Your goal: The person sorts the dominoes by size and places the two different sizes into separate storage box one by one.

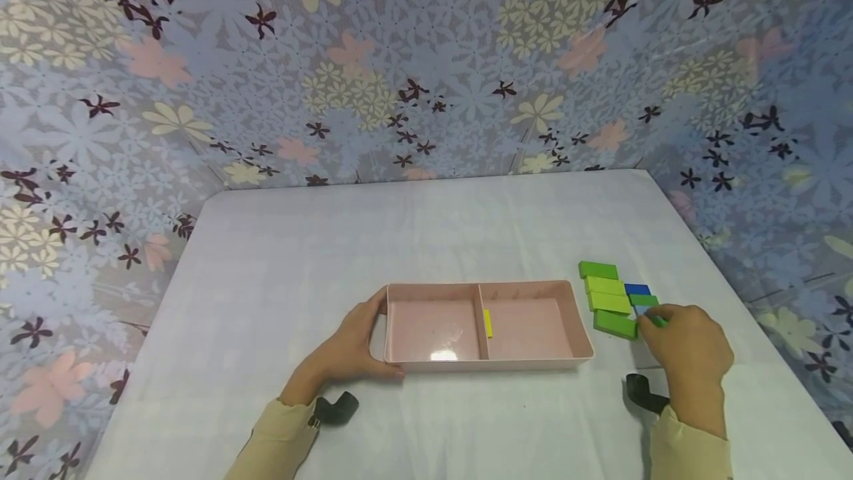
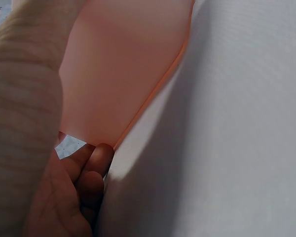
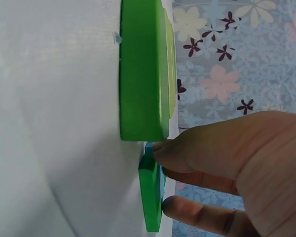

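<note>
A pink two-compartment box lies lengthwise before me. My left hand grips its left end, thumb along the front wall and fingers round the far side. In the left wrist view the fingers meet the pink wall. A yellow block leans against the divider in the right compartment. To the box's right, my right hand pinches a light blue block, partly hidden by the fingertips. A green block lies just under those fingers in the right wrist view.
Beside the right hand lie yellow-green blocks, a green block behind them, another green block in front, and a dark blue block. A white cloth covers the table. Flowered fabric rises behind it.
</note>
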`<control>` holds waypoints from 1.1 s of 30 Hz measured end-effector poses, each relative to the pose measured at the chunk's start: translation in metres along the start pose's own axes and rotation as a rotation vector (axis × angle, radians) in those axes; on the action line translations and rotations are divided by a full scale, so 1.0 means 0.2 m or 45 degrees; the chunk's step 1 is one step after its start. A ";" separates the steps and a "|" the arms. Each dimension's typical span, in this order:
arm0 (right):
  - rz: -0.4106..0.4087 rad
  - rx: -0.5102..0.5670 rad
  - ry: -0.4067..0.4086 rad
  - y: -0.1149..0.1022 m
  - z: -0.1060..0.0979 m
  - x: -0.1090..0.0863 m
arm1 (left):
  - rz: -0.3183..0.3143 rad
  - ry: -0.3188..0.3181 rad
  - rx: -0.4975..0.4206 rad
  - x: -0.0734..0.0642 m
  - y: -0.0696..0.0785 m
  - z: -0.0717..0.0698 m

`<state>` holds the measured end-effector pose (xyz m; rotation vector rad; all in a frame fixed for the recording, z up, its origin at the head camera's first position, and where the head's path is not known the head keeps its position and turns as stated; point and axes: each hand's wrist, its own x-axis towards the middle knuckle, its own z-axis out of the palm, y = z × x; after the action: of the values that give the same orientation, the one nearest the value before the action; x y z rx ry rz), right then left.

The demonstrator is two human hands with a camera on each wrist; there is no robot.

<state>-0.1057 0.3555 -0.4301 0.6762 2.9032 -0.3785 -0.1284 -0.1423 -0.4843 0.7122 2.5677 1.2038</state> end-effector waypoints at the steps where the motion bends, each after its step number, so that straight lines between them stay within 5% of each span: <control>1: 0.002 0.002 0.001 0.00 0.00 0.00 | -0.010 -0.004 0.003 0.00 0.00 0.00; 11: 0.048 0.037 -0.010 0.01 0.01 -0.03 | -0.054 -0.022 0.006 -0.01 0.00 0.00; 19: 0.157 0.027 -0.062 -0.01 0.01 -0.03 | -0.004 -0.005 -0.003 -0.01 0.00 0.00; 33: 0.156 -0.005 -0.053 -0.02 0.00 -0.01 | -0.005 -0.007 0.003 -0.01 0.01 -0.01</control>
<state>-0.1053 0.3505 -0.4278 0.8310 2.8053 -0.3674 -0.1276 -0.1431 -0.4816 0.7100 2.5653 1.1957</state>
